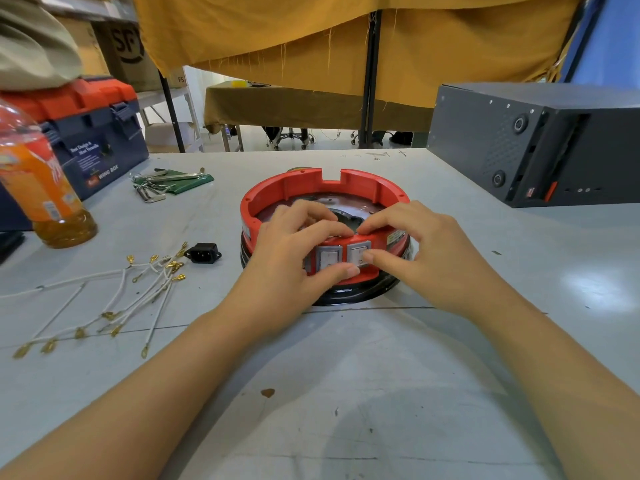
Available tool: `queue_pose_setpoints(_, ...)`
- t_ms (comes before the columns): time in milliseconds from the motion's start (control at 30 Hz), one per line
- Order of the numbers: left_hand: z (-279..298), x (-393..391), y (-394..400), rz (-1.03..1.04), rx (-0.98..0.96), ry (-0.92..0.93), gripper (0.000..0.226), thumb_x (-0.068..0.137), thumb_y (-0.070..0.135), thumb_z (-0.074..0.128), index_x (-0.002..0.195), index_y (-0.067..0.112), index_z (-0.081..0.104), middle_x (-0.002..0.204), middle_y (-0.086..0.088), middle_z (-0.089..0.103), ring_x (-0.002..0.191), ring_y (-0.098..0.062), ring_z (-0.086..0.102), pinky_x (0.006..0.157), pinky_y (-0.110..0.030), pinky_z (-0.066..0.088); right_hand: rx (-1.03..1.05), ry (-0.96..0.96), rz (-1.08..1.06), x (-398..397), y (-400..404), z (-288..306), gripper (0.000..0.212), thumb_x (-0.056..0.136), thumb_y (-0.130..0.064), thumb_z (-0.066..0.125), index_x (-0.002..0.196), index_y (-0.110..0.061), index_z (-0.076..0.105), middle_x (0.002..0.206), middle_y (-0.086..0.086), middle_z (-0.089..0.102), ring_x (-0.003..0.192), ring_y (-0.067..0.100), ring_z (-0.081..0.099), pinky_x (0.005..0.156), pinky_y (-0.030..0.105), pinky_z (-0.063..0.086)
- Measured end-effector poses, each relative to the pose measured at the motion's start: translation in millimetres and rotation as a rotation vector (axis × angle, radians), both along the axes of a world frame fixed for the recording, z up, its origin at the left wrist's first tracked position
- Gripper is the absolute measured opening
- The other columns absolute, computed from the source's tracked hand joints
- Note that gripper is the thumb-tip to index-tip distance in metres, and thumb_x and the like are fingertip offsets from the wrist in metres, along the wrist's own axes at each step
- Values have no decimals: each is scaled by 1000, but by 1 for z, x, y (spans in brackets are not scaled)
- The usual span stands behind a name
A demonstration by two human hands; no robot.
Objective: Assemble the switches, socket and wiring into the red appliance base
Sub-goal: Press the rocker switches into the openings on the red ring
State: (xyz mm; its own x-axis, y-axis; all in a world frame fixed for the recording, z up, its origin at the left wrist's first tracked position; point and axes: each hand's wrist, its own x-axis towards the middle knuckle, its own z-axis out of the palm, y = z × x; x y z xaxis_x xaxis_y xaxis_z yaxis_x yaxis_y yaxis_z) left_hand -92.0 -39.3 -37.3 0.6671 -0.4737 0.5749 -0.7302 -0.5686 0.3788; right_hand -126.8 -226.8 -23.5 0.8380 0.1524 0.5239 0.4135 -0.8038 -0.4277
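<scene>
The round red appliance base (pixel 287 188) sits on a black ring in the middle of the table. Two white rocker switches sit side by side in its near wall, the left switch (pixel 327 259) and the right switch (pixel 358 255). My left hand (pixel 294 251) grips the near wall, fingers over the rim and thumb under the left switch. My right hand (pixel 426 251) grips the wall too, fingers over the rim and thumb pressing the right switch. A black socket (pixel 203 253) lies loose to the left of the base. White wires with brass terminals (pixel 138 299) are spread out beside it.
An orange drink bottle (pixel 38 181) stands at the left edge, a blue and orange toolbox (pixel 93 133) behind it. Hex keys in a green pouch (pixel 169 183) lie at the back left. A dark grey machine case (pixel 540 143) stands at the back right.
</scene>
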Motion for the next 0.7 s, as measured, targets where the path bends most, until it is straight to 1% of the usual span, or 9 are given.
queue_pose_setpoints(67,3,3,11,-5,8,64,42,77,43,67,116,30,60,114,17,42,112,-3,38,89,-17,39,0,-5,-6,-1,2,-1,23,83,-27,68,106,-24,65,100,-19,54,101,3,48,85,7,35)
queue_pose_setpoints(167,6,7,20,27,-57,109,26,79,36,68,105,32,63,109,15,49,108,-2,44,84,-15,43,-12,9,-24,0,4,-2,24,84,-29,66,107,-25,63,102,-19,51,101,-2,43,79,0,33)
queue_pose_setpoints(267,8,6,21,30,-113,149,18,80,31,69,98,30,66,104,11,55,103,-4,50,77,-12,44,4,14,-32,1,4,-3,23,84,-28,66,107,-24,63,103,-18,51,100,-3,41,77,-2,33)
queue_pose_setpoints(400,8,4,19,28,-148,146,14,79,28,70,93,27,67,98,10,56,98,-7,52,78,-22,49,22,12,-33,1,5,-4,21,84,-26,67,105,-24,64,101,-18,51,99,-4,40,78,-3,33)
queue_pose_setpoints(567,10,2,16,23,-159,125,11,79,26,71,90,28,67,92,11,54,93,-7,51,77,-29,50,44,24,-36,0,6,-3,19,84,-23,68,103,-23,65,99,-19,52,99,-1,43,79,-5,31)
queue_pose_setpoints(633,11,1,17,20,-170,125,13,78,26,72,90,30,67,91,11,55,92,-6,52,77,-30,51,59,26,-27,-2,7,-3,18,83,-23,68,101,-22,66,97,-19,53,99,1,44,79,-2,33)
queue_pose_setpoints(700,11,-2,18,-17,-174,124,14,76,29,74,89,31,69,90,9,59,91,-7,54,76,-31,51,106,9,-9,-5,6,-1,11,82,-22,68,93,-19,68,91,-15,58,93,4,49,78,5,38)
